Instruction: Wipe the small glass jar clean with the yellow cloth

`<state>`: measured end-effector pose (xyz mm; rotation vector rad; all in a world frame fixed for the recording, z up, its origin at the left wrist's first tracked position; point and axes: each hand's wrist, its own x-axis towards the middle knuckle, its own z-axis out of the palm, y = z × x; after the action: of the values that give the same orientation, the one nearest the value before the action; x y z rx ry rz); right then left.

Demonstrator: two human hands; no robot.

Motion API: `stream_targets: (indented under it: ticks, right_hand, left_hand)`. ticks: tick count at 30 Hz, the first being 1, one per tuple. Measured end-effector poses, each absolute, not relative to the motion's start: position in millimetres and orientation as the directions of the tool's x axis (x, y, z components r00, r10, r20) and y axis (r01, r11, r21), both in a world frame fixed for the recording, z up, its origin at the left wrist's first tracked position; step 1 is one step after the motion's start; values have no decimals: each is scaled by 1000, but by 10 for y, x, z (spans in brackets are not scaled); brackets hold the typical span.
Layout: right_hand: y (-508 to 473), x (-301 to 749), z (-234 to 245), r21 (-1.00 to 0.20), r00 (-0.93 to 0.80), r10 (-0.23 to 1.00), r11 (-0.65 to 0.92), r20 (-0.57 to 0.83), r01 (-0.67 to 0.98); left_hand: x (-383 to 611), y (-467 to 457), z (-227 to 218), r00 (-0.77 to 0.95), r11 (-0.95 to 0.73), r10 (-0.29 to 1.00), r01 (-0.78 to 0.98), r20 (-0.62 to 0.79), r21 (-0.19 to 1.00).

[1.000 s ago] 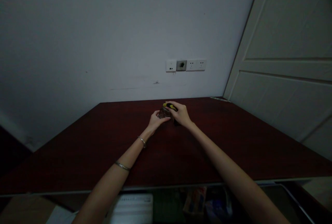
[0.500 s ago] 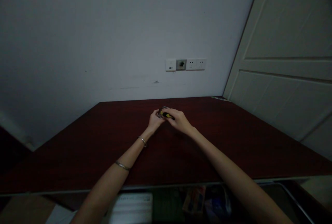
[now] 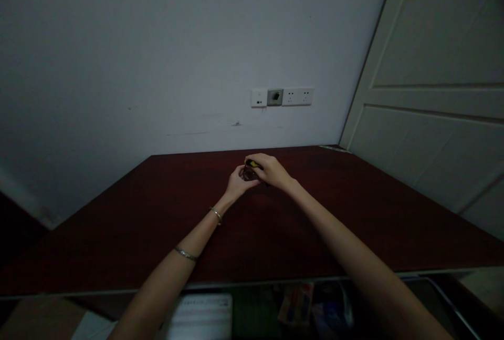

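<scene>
Over the middle of the dark red tabletop (image 3: 189, 187), my two hands meet. My left hand (image 3: 237, 183) is closed round a small see-through cup-like thing (image 3: 249, 174), dark inside, though its exact kind is unclear. From the right, my right hand (image 3: 271, 168) grips a small yellow and black thing (image 3: 252, 163) right above the cup-like thing's rim. Its far end is hidden by fingers, so I cannot tell its kind or whether the two things touch. Two metal bangles circle my left forearm.
A white wall with a row of sockets (image 3: 282, 98) rises behind the table. A pale panelled door (image 3: 429, 88) stands at the right. Below the front edge, an open space holds a white box (image 3: 202, 316), a small carton (image 3: 296, 303) and other dark items.
My right hand has risen slightly with the yellow and black thing, which now sits higher over the cup-like thing. More of the cup-like thing shows. My left hand has shifted slightly right.
</scene>
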<state>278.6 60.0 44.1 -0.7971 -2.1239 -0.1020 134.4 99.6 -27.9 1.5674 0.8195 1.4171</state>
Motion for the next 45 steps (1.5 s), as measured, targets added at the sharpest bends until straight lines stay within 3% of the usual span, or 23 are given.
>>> stream_targets:
  ticks: [8, 13, 16, 22, 25, 29, 38, 45]
  right_hand:
    - [505, 2703, 223, -47, -507, 399, 818, 764, 573]
    - [391, 2673, 207, -17, -561, 358, 853, 746, 522]
    - [344, 2713, 268, -79, -516, 384, 852, 765, 517]
    - [560, 2866, 490, -376, -103, 505, 749, 857, 546]
    - [710, 2886, 562, -465, -100, 594, 713, 798, 525]
    - [745, 2838, 551, -502, -184, 654, 704, 734, 502]
    - [512, 2687, 445, -503, -83, 584, 755, 807, 421]
    - [403, 2648, 349, -570, -12, 606, 755, 796, 323]
  left_hand:
    - [1331, 944, -211, 74, -420, 903, -65, 424, 905]
    - [1280, 934, -134, 44, -429, 900, -78, 433, 900]
    - [1280, 938, -136, 76, -421, 899, -130, 432, 898]
    - [1321, 870, -151, 169, -399, 889, -174, 426, 900]
    - [1345, 819, -136, 221, -373, 886, -182, 408, 910]
    - [1367, 789, -113, 219, -369, 887, -195, 407, 909]
    - [1369, 835, -154, 201, -314, 905, -282, 376, 907]
    - [1357, 859, -189, 141, -298, 928, -276, 345, 914]
